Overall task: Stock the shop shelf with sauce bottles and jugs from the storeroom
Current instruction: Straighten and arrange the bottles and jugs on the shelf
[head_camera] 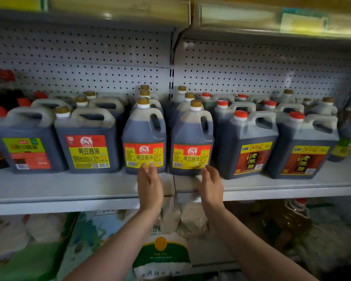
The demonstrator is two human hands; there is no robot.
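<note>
Two dark soy sauce jugs with gold caps and red-and-yellow labels stand side by side at the front of the grey shelf (69, 185): the left jug (144, 138) and the right jug (192, 140). My left hand (149, 185) is flat, its fingertips touching the bottom of the left jug's label. My right hand (211, 185) is flat too, with fingertips at the lower right corner of the right jug. Neither hand grips anything.
More gold-capped jugs (87, 138) fill the shelf to the left, and red-capped vinegar jugs (249, 142) stand to the right. A perforated back panel (89, 57) rises behind. Below the shelf lie rice bags (160, 252) and a yellow oil bottle (292, 218).
</note>
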